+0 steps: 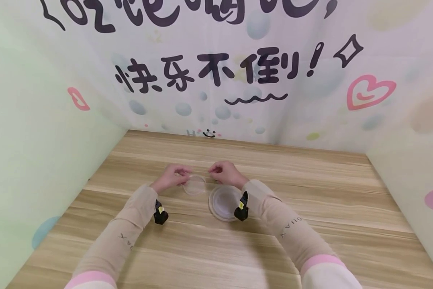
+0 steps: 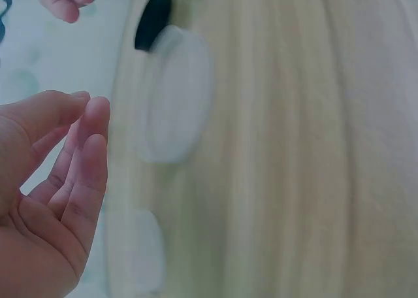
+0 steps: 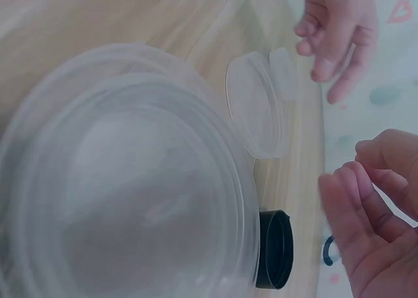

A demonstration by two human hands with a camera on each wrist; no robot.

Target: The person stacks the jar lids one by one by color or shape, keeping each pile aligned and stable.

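My left hand [image 1: 173, 176] hovers over the table with loosely bent fingers, near a thin clear round lid [image 1: 195, 185]. In the left wrist view its thumb and fingertips come close together, with nothing visible between them. Opposite it, my right hand [image 1: 228, 172] is raised beyond a pair of stacked clear round lids [image 1: 225, 202], one smaller on top of a larger. Its fingers are softly curved and hold nothing. A black round cap [image 3: 275, 249] lies past the stack; in the head view it is hidden. Another small whitish lid [image 3: 283, 74] sits beyond the thin clear one.
The wood-grain table [image 1: 187, 249] reaches back to a white printed cloth [image 1: 209, 80] with large dark lettering. Pale side walls [image 1: 39, 132] close it in left and right. Black wrist cameras [image 1: 160, 212] are strapped on both sleeves.
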